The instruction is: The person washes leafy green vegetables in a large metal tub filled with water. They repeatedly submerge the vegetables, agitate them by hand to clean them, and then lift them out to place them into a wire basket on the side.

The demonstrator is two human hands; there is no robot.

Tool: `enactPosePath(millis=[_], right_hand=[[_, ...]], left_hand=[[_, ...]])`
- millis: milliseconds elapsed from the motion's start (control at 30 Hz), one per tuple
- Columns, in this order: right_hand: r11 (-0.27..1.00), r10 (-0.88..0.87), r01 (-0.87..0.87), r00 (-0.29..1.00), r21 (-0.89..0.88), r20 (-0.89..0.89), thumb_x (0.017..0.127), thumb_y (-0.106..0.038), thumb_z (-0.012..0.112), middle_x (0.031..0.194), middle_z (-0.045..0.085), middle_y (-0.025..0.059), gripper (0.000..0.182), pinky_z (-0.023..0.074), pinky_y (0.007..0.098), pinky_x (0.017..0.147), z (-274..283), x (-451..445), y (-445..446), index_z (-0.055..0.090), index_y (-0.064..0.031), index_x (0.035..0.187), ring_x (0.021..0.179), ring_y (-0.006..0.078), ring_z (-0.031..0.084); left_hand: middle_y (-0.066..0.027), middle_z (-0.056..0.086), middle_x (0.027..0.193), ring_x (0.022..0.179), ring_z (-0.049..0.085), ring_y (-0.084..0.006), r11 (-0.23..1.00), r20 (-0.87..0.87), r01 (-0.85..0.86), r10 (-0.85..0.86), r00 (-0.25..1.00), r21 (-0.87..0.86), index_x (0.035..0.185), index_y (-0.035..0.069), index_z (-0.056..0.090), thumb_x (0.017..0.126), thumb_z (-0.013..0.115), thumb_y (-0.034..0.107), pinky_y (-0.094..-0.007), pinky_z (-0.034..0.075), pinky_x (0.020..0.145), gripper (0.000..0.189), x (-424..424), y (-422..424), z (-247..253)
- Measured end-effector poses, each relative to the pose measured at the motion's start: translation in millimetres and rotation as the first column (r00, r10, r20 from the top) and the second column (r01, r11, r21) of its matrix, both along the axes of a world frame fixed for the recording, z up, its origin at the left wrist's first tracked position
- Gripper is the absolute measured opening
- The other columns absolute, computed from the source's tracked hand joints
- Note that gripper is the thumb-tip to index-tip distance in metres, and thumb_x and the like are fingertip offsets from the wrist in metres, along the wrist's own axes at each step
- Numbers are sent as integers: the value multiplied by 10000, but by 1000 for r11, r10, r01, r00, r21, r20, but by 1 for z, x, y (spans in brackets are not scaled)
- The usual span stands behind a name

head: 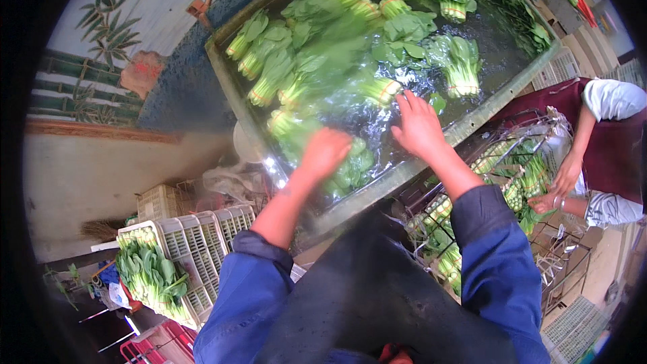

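Observation:
A large water-filled trough point(384, 177) holds many floating bunches of leafy greens, tied with red-orange bands. Over its near left part is my left hand point(326, 154), blurred and with curled fingers, above leaves point(356, 164); whether it grips any of them cannot be told. My right hand point(418, 124) reaches over the water, fingers apart, its fingertips close by the cut stalk end of one banded bunch point(385, 91). Another bunch point(461, 68) floats beyond it to the right. Splashing water and motion blur hide part of the greens in the middle.
Left of me, a pale plastic crate point(197, 250) holds upright greens point(151, 273). To the right, wire baskets point(561, 247) hold more bunches, and a co-worker's hands point(561, 189) handle greens there. A blue-grey panel point(177, 91) stands past the trough's left side.

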State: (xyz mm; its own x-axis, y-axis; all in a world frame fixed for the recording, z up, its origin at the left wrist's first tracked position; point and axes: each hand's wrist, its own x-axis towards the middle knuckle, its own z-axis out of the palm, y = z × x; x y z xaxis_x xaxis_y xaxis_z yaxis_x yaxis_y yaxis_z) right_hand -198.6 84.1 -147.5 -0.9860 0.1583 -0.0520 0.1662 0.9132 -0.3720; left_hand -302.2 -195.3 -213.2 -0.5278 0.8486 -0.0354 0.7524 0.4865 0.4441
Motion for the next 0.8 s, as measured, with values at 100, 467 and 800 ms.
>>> enactPosePath(millis=[100, 467, 800], right_hand=[[954, 47, -75, 994, 290, 101, 846, -296, 805, 1644, 376, 207, 966, 331, 565, 1203, -7, -55, -25, 290, -79, 1635, 1485, 401, 411], [985, -65, -35, 832, 169, 551, 929, -338, 712, 1694, 312, 199, 864, 402, 535, 1182, -92, -88, -16, 289, -151, 1659, 1479, 393, 438], [846, 241, 218, 656, -486, 715, 798, -827, 687, 1313, 673, 220, 1096, 645, 423, 801, 21, -135, 51, 514, 18, 1474, 1072, 337, 730]], left_hand=[[-121, 702, 1321, 1352, 560, -348, 999, 99, 50, -48, 994, -11, 1259, 104, 729, 982, 701, 293, -510, 366, 1199, 337, 15, -33, 12], [-217, 582, 1449, 1428, 486, -343, 555, 599, -831, 680, 424, -42, 1454, -1, 566, 899, 765, 203, -393, 347, 1204, 624, -3, -19, -28], [-310, 459, 1557, 1448, 448, -441, 736, 295, -638, 676, 675, -227, 1594, 12, 340, 910, 707, 167, -494, 386, 1187, 792, -7, -5, -93]])
